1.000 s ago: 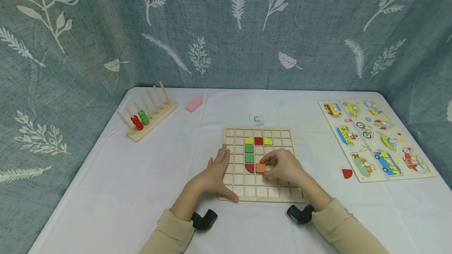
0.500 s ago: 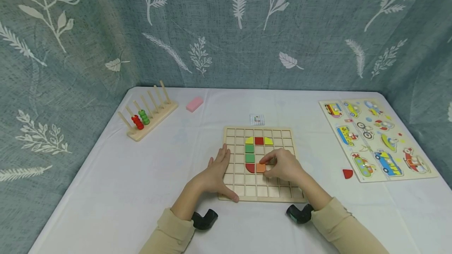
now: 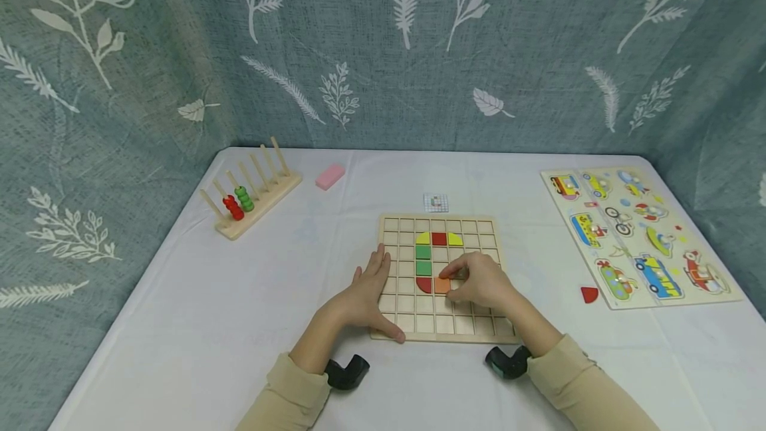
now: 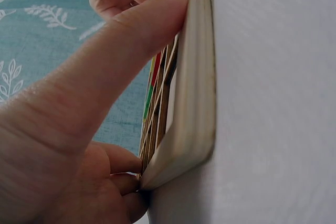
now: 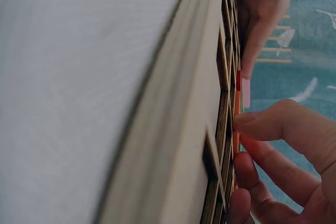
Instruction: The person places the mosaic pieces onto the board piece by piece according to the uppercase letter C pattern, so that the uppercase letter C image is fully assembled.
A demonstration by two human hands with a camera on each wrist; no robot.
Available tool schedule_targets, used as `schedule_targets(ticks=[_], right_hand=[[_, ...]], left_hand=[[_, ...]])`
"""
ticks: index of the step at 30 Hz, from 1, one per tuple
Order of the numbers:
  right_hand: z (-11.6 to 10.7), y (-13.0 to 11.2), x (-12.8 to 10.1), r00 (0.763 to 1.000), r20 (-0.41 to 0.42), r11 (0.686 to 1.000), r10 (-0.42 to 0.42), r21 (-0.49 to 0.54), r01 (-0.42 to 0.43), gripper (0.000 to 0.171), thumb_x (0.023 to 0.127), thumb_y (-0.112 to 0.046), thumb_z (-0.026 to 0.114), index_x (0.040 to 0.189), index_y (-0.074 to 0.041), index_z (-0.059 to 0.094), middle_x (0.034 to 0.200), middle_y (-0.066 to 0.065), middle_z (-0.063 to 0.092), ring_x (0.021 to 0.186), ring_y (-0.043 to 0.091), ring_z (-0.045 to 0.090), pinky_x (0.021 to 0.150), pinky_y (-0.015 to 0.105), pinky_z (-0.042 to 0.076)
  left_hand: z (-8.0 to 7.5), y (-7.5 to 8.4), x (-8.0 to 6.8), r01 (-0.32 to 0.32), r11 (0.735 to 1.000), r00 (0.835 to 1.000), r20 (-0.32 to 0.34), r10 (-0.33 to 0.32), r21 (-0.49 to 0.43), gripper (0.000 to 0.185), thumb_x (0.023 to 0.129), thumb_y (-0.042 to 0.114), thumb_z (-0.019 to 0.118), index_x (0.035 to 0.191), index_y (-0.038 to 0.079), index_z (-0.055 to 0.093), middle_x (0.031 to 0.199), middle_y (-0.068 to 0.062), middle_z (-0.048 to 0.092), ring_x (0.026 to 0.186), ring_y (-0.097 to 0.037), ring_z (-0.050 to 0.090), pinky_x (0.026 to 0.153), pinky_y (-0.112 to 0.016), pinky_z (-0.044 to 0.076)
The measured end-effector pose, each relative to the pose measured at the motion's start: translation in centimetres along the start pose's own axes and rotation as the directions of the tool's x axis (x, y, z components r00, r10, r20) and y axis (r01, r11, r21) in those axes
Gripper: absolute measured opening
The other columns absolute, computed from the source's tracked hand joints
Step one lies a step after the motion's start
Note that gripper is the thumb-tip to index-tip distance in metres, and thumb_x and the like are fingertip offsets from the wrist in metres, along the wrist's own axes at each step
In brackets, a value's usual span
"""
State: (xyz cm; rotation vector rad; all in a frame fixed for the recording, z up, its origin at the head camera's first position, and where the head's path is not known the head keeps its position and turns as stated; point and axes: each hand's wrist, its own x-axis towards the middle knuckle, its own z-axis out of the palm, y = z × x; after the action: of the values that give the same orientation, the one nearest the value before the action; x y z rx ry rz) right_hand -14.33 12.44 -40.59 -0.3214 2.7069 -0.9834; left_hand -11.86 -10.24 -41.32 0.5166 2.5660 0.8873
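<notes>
A white table (image 3: 239,311) is set before a blue-grey curtain (image 3: 383,52) printed with leaves. At its middle a wooden grid board (image 3: 479,231) is laid flat. An orange square tile (image 3: 441,285) is pinched by the curled fingers of the right hand (image 3: 481,283) and is seated in a cell just right of a red quarter-round piece (image 3: 423,284), below two green squares (image 3: 423,260). The board's left edge is steadied by the left hand (image 3: 365,298), fingers flat and relaxed, thumb laid along the near edge.
</notes>
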Motion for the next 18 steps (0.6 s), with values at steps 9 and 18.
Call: schedule_targets(ticks=[9,18], right_hand=[[-0.26,0.07,-0.18,1.000,-0.004,1.000,-0.017,0.019,0.017,0.026,0.061,-0.005,0.078,0.085,-0.014,0.073,0.077,-0.006,0.063,0.068,0.014,0.049,0.059,0.028,0.041],[-0.83,0.51,-0.47,1.000,-0.006,0.999,-0.010,0.052,0.010,0.026,0.063,-0.005,0.078,0.088,-0.011,0.072,0.081,-0.003,0.064,0.066,0.014,0.049,0.059,0.027,0.041]], left_hand=[[-0.06,0.11,-0.08,-0.002,1.000,1.000,0.001,0.002,-0.005,0.136,0.047,0.036,0.090,0.143,-0.007,0.004,0.151,-0.016,-0.009,0.138,-0.027,-0.006,0.109,-0.049,0.002],[-0.02,0.09,-0.04,0.003,1.000,1.000,0.004,-0.003,-0.002,0.136,0.047,0.036,0.090,0.143,-0.007,0.004,0.151,-0.016,-0.009,0.138,-0.027,-0.005,0.109,-0.048,0.002]])
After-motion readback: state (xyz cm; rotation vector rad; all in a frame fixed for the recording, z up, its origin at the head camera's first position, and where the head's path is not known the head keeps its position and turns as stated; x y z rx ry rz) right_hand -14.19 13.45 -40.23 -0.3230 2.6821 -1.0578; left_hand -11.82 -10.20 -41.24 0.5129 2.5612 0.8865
